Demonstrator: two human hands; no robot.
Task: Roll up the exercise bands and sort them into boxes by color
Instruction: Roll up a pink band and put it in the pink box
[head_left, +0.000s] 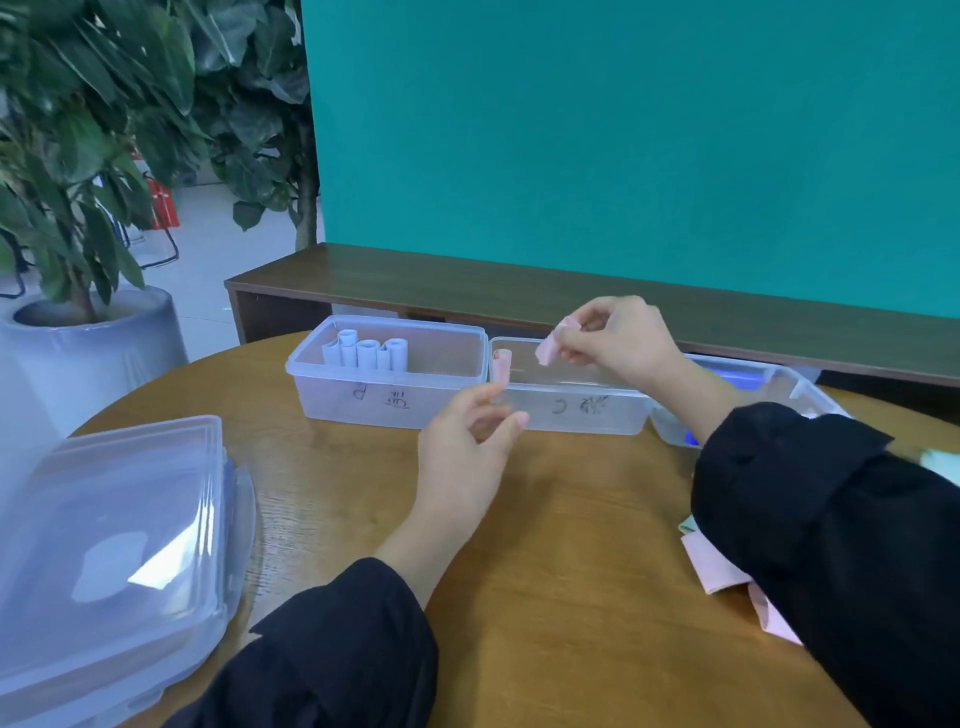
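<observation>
Pink band going over the middle box

A rolled pink band (551, 343) is being pinched above the middle clear box (571, 410), where another pink roll (502, 368) is standing upright against the left end. In the left clear box (384, 395), pale rolled bands (366, 352) are standing side by side at the back. A third clear box (727, 387) is sitting at the right, partly hidden. Unrolled pink bands (719, 571) are lying flat on the table at the right, with a green one (687, 525) peeking out beside them.

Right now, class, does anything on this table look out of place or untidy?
Mostly tidy. The odd spot is the loose bands lying unrolled at the table's right edge, partly under the right sleeve. The right hand pinches a pink roll above the middle box.
</observation>
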